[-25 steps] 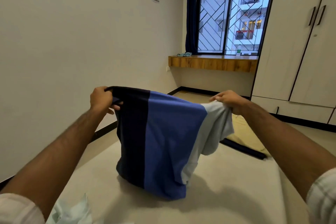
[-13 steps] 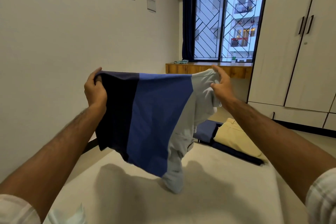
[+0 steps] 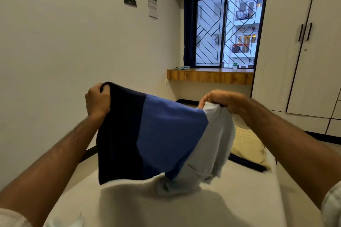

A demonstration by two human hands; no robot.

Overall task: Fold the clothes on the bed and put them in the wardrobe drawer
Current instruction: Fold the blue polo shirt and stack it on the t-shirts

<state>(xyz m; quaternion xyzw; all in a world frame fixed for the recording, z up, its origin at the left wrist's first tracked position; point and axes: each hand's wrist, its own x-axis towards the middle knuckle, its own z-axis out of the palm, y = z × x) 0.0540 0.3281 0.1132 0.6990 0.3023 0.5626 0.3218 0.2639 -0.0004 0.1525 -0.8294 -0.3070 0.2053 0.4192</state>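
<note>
While pinched at its top corners by left hand and right hand, hangs limp at frame centre: striped shirt. Soft, light, floppy. Best held by both corners, laid flat on bed.

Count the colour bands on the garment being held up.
3. On the garment: navy by the left hand, mid-blue in the middle, pale grey-blue by the right hand. Folds may hide more.
</note>
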